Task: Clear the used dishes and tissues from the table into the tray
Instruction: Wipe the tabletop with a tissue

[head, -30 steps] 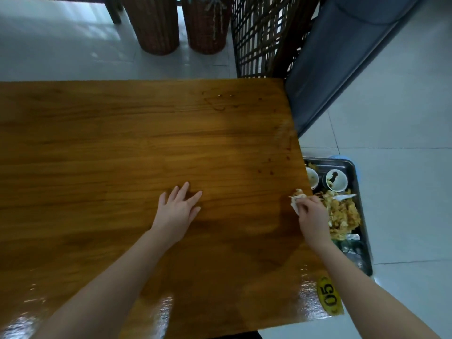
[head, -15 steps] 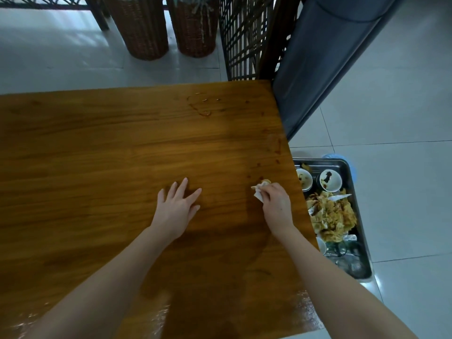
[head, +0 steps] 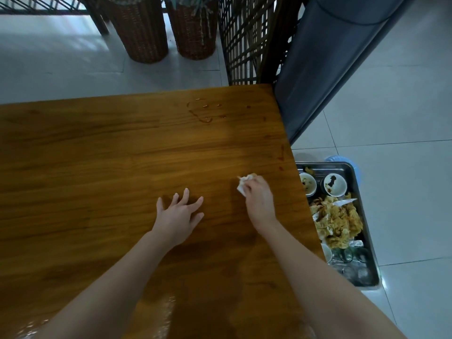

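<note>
My right hand is closed on a crumpled white tissue and presses it on the wooden table near the right edge. My left hand lies flat on the tabletop with its fingers spread, holding nothing. A metal tray sits below the table's right edge. It holds two small white bowls with sauce remains, a heap of soiled yellowish tissues and glassware at its near end. Reddish sauce smears mark the table's far right part.
Two wicker baskets stand on the tiled floor beyond the table. A dark lattice screen and a grey upholstered seat back rise at the table's far right corner. Something blue shows under the tray.
My right hand has carried the tissue from the table's right edge by the tray leftward onto the tabletop. My left hand has stayed flat in place. The view has tilted up a little.
</note>
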